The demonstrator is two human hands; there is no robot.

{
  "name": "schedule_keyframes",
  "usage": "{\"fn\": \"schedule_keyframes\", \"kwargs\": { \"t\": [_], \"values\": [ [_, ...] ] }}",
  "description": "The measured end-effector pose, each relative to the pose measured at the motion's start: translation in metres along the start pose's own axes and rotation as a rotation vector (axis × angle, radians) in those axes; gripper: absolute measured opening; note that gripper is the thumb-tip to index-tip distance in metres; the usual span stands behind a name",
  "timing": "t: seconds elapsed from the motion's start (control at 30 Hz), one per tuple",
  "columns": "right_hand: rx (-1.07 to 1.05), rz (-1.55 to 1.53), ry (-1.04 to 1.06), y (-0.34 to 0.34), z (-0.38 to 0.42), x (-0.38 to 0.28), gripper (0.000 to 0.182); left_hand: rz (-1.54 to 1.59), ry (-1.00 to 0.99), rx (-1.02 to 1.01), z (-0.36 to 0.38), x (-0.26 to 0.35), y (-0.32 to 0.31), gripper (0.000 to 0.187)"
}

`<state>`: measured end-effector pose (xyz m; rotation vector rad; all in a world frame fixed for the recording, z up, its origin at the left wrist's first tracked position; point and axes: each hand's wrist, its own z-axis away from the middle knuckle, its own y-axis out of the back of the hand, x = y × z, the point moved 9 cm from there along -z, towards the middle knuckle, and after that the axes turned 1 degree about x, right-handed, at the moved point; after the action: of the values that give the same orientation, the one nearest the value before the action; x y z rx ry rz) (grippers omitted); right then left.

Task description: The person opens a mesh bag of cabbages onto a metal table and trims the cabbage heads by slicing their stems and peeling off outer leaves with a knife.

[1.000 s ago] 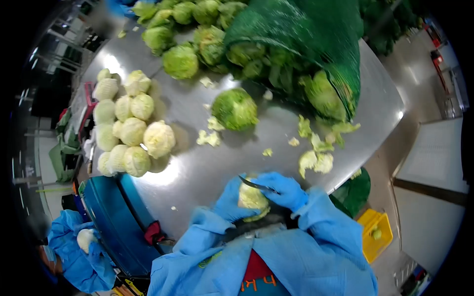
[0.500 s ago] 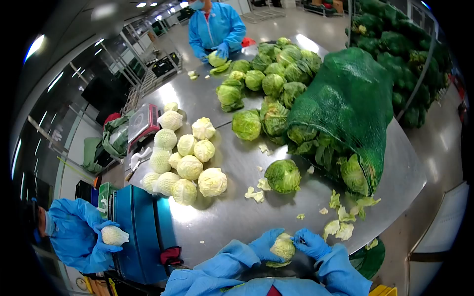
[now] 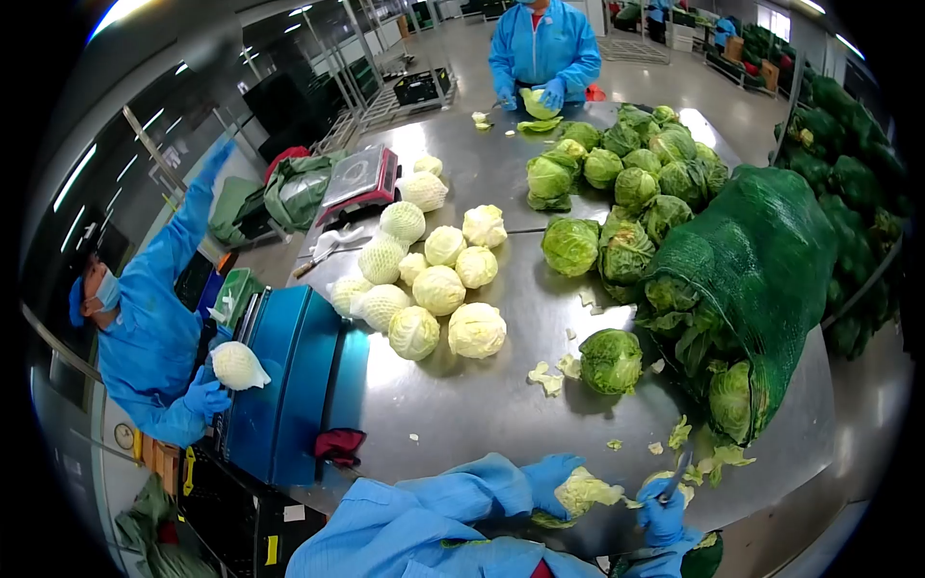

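Observation:
Near the table's front edge my left hand (image 3: 554, 485), in a blue glove, is closed around a pale, partly trimmed cabbage (image 3: 582, 491). A loosened leaf sticks out from its right side. To the right, my gloved right hand (image 3: 662, 518) grips a knife (image 3: 679, 472) with the blade pointing up and away from me. Beyond the knife, pale green leaf scraps (image 3: 715, 460) lie on the steel table (image 3: 462, 414). Further up stands a whole green cabbage (image 3: 611, 361), apart from both hands.
A green net sack (image 3: 752, 279) of cabbages lies at the right, with more green cabbages (image 3: 636, 188) behind. Trimmed cabbages (image 3: 438, 290), some in foam nets, sit left beside a scale (image 3: 358, 178). Co-workers stand at the far side (image 3: 544, 48) and left (image 3: 145, 337), by a blue machine (image 3: 279, 385).
The view has turned, shifting the table contents rightward. My right hand has moved away from the cabbage, and a leaf now hangs off it. The left co-worker has raised an arm.

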<state>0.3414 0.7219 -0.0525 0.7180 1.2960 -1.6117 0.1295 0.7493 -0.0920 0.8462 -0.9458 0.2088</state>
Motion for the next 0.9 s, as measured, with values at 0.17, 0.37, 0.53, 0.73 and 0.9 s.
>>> {"fn": "schedule_keyframes", "kwargs": {
  "t": [0.17, 0.37, 0.53, 0.73, 0.9],
  "values": [
    [0.396, 0.474, 0.012, 0.04, -0.023, 0.018, 0.034, 0.042, 0.102, -0.018, 0.005, 0.014, 0.007, 0.11],
    [0.106, 0.419, -0.164, -0.037, -0.01, 0.062, 0.05, -0.101, 0.049, 0.253, 0.005, 0.018, 0.012, 0.102],
    [0.267, 0.327, -0.241, -0.031, -0.001, 0.064, 0.03, -0.137, -0.019, 0.309, 0.002, 0.04, 0.033, 0.103],
    [0.225, 0.076, -0.204, -0.033, -0.002, 0.035, 0.019, -0.131, 0.028, 0.209, -0.01, 0.045, 0.027, 0.106],
    [0.163, -0.147, -0.208, -0.023, -0.003, 0.017, 0.02, -0.18, 0.06, 0.195, -0.014, 0.049, 0.022, 0.107]
  ]
}}
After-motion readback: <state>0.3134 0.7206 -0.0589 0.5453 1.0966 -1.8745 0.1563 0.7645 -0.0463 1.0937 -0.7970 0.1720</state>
